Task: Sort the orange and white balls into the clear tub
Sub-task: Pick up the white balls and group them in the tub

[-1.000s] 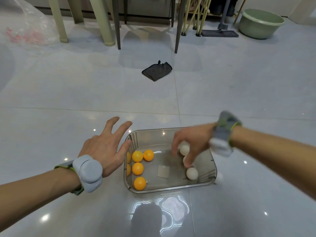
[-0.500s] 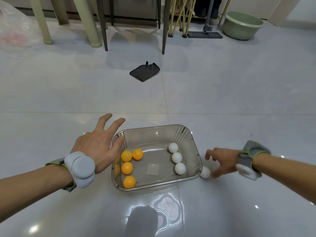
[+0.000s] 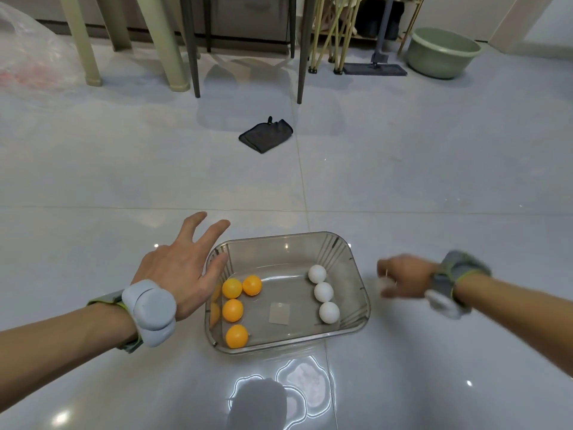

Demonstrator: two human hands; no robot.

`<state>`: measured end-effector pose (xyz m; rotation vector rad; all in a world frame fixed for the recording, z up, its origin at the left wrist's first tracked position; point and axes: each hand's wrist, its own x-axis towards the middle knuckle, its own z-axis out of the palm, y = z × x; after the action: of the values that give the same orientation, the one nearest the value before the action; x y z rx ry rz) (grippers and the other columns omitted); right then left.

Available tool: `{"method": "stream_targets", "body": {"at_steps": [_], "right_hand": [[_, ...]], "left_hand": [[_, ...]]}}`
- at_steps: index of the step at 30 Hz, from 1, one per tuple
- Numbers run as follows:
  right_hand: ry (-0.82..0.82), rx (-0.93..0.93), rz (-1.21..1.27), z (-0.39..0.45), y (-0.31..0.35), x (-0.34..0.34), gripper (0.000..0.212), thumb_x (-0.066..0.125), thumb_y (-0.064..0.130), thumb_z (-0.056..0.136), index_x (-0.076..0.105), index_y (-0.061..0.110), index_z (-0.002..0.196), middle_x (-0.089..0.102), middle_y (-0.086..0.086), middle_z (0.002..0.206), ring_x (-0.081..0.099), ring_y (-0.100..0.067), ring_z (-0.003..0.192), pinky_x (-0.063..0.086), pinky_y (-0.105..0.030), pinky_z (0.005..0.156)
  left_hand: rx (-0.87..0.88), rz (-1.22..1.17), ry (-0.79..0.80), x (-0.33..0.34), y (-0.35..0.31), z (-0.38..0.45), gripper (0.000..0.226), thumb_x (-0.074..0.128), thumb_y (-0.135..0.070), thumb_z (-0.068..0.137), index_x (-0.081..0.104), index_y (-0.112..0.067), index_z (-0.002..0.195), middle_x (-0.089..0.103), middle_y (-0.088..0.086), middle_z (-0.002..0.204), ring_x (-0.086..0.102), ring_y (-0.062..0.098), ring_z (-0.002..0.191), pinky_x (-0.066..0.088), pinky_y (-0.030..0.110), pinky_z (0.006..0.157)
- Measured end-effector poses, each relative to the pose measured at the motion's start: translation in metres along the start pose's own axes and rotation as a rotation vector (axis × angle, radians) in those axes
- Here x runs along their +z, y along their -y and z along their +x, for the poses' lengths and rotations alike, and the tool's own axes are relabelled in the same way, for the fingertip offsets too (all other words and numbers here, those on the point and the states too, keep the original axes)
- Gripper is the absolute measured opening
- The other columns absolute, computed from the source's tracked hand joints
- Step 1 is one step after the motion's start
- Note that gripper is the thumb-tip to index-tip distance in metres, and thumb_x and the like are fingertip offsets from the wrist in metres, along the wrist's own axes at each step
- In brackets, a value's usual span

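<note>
Seen from above, a clear tub (image 3: 356,268) sits on a glossy pale tiled floor (image 3: 403,181) between a person's two bare hands. Spread wide with fingers fanned, the left hand (image 3: 183,268) hovers at the tub's left wall, fingertips (image 3: 221,259) at the rim, holding nothing. Just inside the wall beside this hand lie orange table tennis balls (image 3: 232,310) in a loose cluster; four are plainly visible, and two more show as orange shapes through the wall. Along the tub's opposite side, nearer the right hand, three white table tennis balls (image 3: 323,292) form a line, each touching the next. A small pale square sticker (image 3: 279,313) lies on the tub's bottom between the two groups; no writing on it can be read.

Outside the tub, just off its right wall, the right hand (image 3: 403,279) is blurred by motion. Something whitish (image 3: 384,282) shows at its fingers, perhaps a ball, but whether the hand grips it cannot be told. Both wrists wear grey strapped devices (image 3: 148,308) without readable markings.

Well beyond the hands, a dark cloth (image 3: 266,136) lies on the floor. Further off stand furniture legs (image 3: 192,57), a flat mop (image 3: 375,68) and a green basin (image 3: 440,52). No brand or lettering is legible anywhere.
</note>
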<state>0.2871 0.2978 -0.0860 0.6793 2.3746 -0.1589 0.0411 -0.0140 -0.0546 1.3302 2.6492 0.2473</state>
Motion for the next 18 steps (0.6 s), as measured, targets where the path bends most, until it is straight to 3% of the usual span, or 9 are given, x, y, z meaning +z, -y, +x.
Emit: {"method": "stream_targets", "body": {"at_steps": [2, 5, 8, 11, 15, 18], "right_hand": [[-0.170, 0.019, 0.045, -0.013, -0.011, -0.056, 0.037, 0.066, 0.038, 0.085, 0.061, 0.014, 0.113, 0.069, -0.007, 0.110, 0.063, -0.025, 0.100, 0.047, -0.028, 0.081], [-0.340, -0.065, 0.203, -0.050, 0.005, -0.128, 0.034, 0.067, 0.051, 0.073, 0.066, 0.028, 0.098, 0.069, 0.012, 0.088, 0.067, -0.015, 0.086, 0.051, -0.028, 0.073], [-0.252, -0.280, 0.272, -0.071, 0.060, -0.149, 0.042, 0.063, 0.061, 0.061, 0.065, 0.035, 0.095, 0.069, 0.016, 0.084, 0.067, -0.005, 0.081, 0.054, -0.025, 0.072], [-0.114, -0.418, 0.096, -0.056, 0.110, -0.117, 0.036, 0.068, 0.047, 0.073, 0.064, 0.029, 0.104, 0.066, 0.013, 0.090, 0.063, -0.012, 0.083, 0.053, -0.028, 0.074], [0.023, -0.434, -0.104, -0.019, 0.142, -0.061, 0.035, 0.068, 0.035, 0.081, 0.064, 0.017, 0.112, 0.069, -0.006, 0.105, 0.064, -0.027, 0.097, 0.052, -0.030, 0.076], [0.089, -0.479, -0.238, 0.000, 0.145, -0.040, 0.036, 0.068, 0.028, 0.084, 0.064, 0.010, 0.114, 0.069, -0.014, 0.110, 0.065, -0.032, 0.100, 0.039, -0.025, 0.068]], "left_hand": [[0.003, -0.003, 0.004, 0.000, -0.001, 0.000, 0.053, 0.024, -0.058, 0.089, 0.014, -0.049, 0.141, 0.010, -0.007, 0.157, 0.057, 0.036, 0.071, 0.037, 0.033, 0.062], [0.004, -0.009, 0.009, 0.001, -0.001, 0.001, 0.054, 0.024, -0.057, 0.089, 0.015, -0.049, 0.141, 0.010, -0.007, 0.157, 0.057, 0.037, 0.071, 0.038, 0.034, 0.062], [0.003, -0.017, 0.012, 0.003, 0.000, 0.001, 0.053, 0.025, -0.057, 0.089, 0.015, -0.050, 0.140, 0.010, -0.007, 0.157, 0.058, 0.039, 0.074, 0.039, 0.034, 0.063], [0.010, -0.014, 0.015, 0.005, 0.001, -0.002, 0.052, 0.025, -0.058, 0.089, 0.016, -0.050, 0.140, 0.011, -0.008, 0.157, 0.059, 0.038, 0.074, 0.040, 0.034, 0.064], [0.014, 0.001, 0.023, 0.009, 0.005, -0.006, 0.052, 0.025, -0.059, 0.089, 0.015, -0.051, 0.139, 0.010, -0.009, 0.157, 0.062, 0.038, 0.082, 0.042, 0.034, 0.062], [0.018, 0.002, 0.038, 0.012, 0.007, -0.006, 0.053, 0.026, -0.058, 0.088, 0.014, -0.051, 0.139, 0.008, -0.010, 0.158, 0.063, 0.038, 0.095, 0.046, 0.035, 0.065]]}}
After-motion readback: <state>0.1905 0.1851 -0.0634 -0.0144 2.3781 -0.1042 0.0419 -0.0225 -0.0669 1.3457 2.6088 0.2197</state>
